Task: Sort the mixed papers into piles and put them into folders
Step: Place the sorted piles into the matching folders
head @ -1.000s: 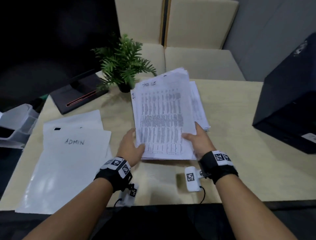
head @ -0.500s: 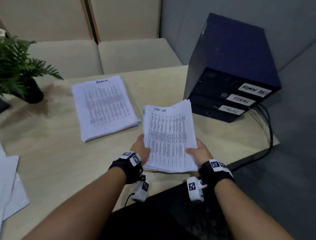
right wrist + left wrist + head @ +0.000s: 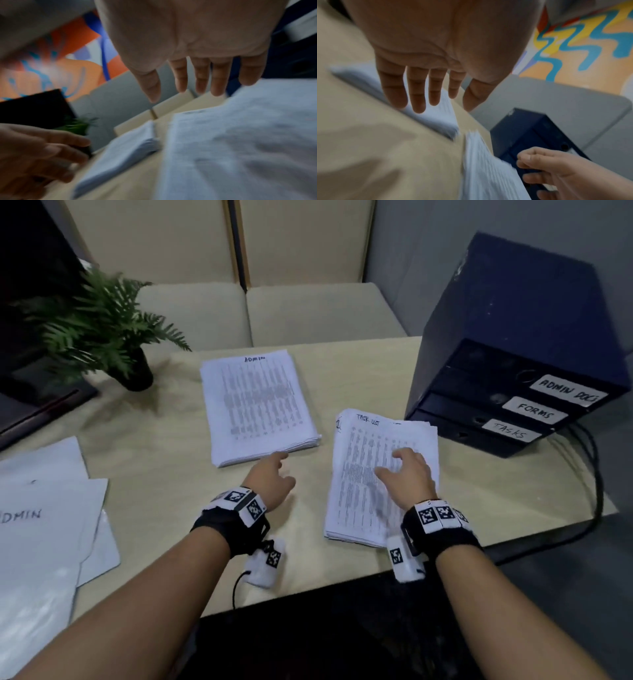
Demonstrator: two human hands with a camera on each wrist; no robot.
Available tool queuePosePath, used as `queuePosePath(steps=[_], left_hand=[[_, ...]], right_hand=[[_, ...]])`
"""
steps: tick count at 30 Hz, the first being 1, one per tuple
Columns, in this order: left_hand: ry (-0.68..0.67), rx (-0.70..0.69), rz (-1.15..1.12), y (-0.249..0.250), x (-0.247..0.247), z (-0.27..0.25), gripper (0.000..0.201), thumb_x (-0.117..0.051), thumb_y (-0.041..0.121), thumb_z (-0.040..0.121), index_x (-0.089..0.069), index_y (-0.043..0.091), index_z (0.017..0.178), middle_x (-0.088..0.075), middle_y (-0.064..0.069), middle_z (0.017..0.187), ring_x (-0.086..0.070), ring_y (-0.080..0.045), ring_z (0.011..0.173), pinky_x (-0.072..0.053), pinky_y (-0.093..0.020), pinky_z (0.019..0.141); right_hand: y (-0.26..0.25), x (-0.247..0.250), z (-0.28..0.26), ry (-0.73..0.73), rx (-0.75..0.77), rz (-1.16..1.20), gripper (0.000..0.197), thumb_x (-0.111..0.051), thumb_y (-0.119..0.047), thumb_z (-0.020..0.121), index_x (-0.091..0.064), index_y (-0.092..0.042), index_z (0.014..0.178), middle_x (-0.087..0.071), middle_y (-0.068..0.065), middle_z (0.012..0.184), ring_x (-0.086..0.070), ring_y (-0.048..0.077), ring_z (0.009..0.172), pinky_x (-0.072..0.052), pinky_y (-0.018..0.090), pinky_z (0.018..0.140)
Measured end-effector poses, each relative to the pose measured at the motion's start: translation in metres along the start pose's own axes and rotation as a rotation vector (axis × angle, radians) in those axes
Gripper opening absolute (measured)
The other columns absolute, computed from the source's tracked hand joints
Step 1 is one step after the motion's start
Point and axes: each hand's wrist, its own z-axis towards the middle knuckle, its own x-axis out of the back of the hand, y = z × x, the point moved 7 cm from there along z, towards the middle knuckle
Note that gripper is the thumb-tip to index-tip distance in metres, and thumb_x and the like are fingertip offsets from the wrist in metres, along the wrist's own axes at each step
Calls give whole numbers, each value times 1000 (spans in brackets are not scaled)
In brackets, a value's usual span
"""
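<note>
**Two paper stacks flat on the table, both hands loose**

Head view first. The ADMIN stack [image 3: 258,405] lies squared up near the middle of the table [image 3: 154,457]. The TASK LIST stack [image 3: 380,474] lies just to its right, apart from it and a bit fanned at the far edge, with its far corner close to the drawer box [image 3: 513,337]. That box is dark blue, with drawer fronts labelled ADMIN DOCS, FORMS and TASKS from the top down. The right hand [image 3: 407,474] is over the middle of the TASK LIST stack, fingers spread and relaxed, gripping nothing. Can't tell if the fingertips actually touch the sheet. The left hand [image 3: 270,477] is over bare table, index finger at the near right corner of the ADMIN stack, fingers loose and holding nothing. White folders [image 3: 44,525] overlap at the left edge, one with ADMIN handwritten on it. A plant [image 3: 102,333] stands at the far left, and a black cable [image 3: 596,474] runs off the right edge.

Left wrist view, pretty blurry. The left hand [image 3: 436,54] is palm down, fingers straight and slightly apart above the ADMIN stack [image 3: 440,115], nothing in it. Lower right, the right hand [image 3: 559,173] sits over the TASK LIST stack [image 3: 484,169] with its fingers loosely bent.

Right wrist view, also blurry. The right hand [image 3: 197,33] has straight fingers hanging over the TASK LIST stack [image 3: 240,142], which fills the lower right. The ADMIN stack [image 3: 123,146] is beside it, and the left hand [image 3: 34,152] is at the lower left
</note>
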Motion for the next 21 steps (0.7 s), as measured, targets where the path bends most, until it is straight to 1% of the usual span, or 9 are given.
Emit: queuePosePath(steps=[3, 5, 6, 8, 12, 14, 17, 19, 21], left_hand=[[104, 18, -40, -41, 53, -14, 56, -60, 19, 87, -42, 18, 139, -50, -8, 136, -55, -26, 112, -41, -30, 95], [164, 67, -68, -77, 87, -28, 54, -61, 19, 87, -44, 18, 138, -50, -9, 135, -55, -26, 111, -40, -30, 94], [192, 98, -82, -97, 104, -38, 54, -61, 19, 87, -45, 17, 138, -50, -10, 135, -54, -26, 112, -40, -30, 93], [244, 168, -97, -147, 139, -60, 53, -61, 18, 88, -45, 17, 138, -48, -11, 136, -53, -27, 115, -39, -30, 95], [365, 317, -101, -249, 197, -97, 51, -60, 18, 88, -46, 14, 137, -46, -16, 137, -50, -30, 119, -38, -32, 97], [409, 420, -110, -298, 217, -117, 50, -59, 17, 89, -46, 12, 137, -47, -17, 138, -50, -32, 120, -38, -33, 96], [448, 626, -82, -370, 235, -148, 57, -62, 18, 86, -44, 14, 139, -46, -18, 138, -49, -37, 121, -41, -40, 96], [417, 758, -41, -405, 237, -165, 67, -66, 20, 81, -38, 17, 142, -45, -17, 139, -45, -38, 124, -41, -43, 99], [342, 827, -9, -423, 232, -174, 76, -69, 21, 77, -33, 19, 144, -40, -15, 142, -39, -39, 128, -39, -44, 100]], right_hand=[[-76, -46, -18, -121, 180, 58, 33, -63, -35, 88, -58, -19, 117, -52, 2, 129, -50, 22, 118, -38, 36, 102], [-125, -80, -38, -178, 284, 90, 28, -65, -31, 88, -61, -15, 111, -58, 2, 119, -54, 20, 110, -38, 26, 90], [-148, -99, -50, -212, 324, 99, 26, -65, -29, 88, -62, -13, 109, -60, 2, 115, -55, 19, 106, -37, 23, 85], [-192, -140, -79, -288, 399, 107, 22, -65, -26, 88, -64, -11, 105, -64, 2, 108, -56, 19, 103, -37, 23, 82], [-250, -219, -130, -449, 450, 88, 20, -67, -26, 86, -65, -11, 100, -65, 1, 100, -58, 17, 93, -39, 23, 78], [-267, -255, -152, -546, 455, 43, 22, -66, -28, 87, -66, -13, 103, -66, 2, 104, -60, 18, 97, -42, 23, 80], [-284, -303, -182, -667, 478, -93, 30, -64, -32, 88, -66, -16, 112, -65, 2, 117, -59, 20, 108, -45, 28, 90], [-291, -328, -200, -734, 463, -150, 40, -64, -36, 88, -62, -14, 121, -63, 4, 123, -59, 22, 111, -45, 30, 95], [-295, -347, -210, -770, 418, -166, 46, -64, -37, 88, -59, -8, 124, -63, 8, 122, -61, 26, 107, -47, 32, 94]])
